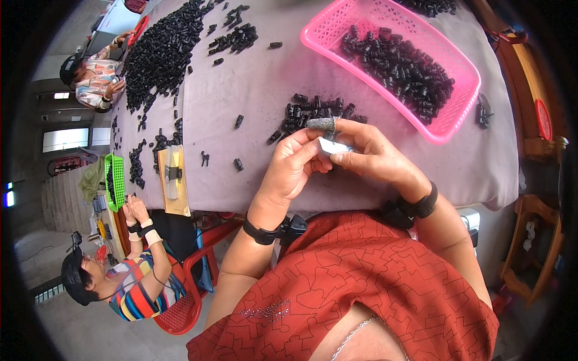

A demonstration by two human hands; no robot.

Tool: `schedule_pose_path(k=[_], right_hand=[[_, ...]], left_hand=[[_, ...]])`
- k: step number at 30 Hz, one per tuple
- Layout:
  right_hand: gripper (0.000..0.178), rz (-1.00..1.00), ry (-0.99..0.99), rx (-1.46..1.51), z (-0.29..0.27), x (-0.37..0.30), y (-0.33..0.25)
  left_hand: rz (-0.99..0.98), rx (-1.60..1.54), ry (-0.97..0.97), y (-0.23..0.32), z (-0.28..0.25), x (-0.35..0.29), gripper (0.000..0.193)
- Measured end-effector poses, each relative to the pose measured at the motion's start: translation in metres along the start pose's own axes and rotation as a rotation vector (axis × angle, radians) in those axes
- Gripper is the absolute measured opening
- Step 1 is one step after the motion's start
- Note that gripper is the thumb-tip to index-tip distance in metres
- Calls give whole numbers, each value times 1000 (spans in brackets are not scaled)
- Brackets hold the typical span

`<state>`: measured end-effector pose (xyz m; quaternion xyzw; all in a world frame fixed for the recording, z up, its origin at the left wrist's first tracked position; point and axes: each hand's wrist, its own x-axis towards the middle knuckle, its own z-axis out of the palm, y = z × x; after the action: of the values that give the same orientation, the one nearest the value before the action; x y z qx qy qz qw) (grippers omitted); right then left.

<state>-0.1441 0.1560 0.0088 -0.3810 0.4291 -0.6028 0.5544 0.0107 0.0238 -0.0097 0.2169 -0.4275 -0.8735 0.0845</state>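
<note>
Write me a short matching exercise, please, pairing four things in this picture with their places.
Things
1. Large pink basket
2. Red chair
3. Small white object
4. Small green basket

Places
A. Beneath the co-worker in a striped shirt
B. At the fingers of the left hand and right hand
C. By the left edge of the table
D. Upper right of the picture, holding black pieces

Right pairs: 1-D, 2-A, 3-B, 4-C
</note>
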Motion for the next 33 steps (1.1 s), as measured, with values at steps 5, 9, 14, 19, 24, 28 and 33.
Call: schedule_pose_path(k=[5,9,14,19,24,28,33], right_hand=[[41,2,-52,-1,0,-1,3],[40,45,-76,14,-1,-2,-2],[44,39,-6,30,-7,-2,-1],[49,38,-3,6,1,-4,-2],[52,73,-30,27,13,-4,-4],[53,72,-54,11,11,-6,7],[47,63,-33,9,10,-6,7]], left_hand=[[-56,-3,15,3,6,-6,25],[-88,-99,-41,8,5,-10,22],[-85,-162,-44,14,4,-17,18],[-72,-197,-14,10,2,-24,16],[-75,-225,10,5,-1,-26,16],[-74,-225,-1,4,1,-24,17],[-109,-201,-11,3,1,-21,18]])
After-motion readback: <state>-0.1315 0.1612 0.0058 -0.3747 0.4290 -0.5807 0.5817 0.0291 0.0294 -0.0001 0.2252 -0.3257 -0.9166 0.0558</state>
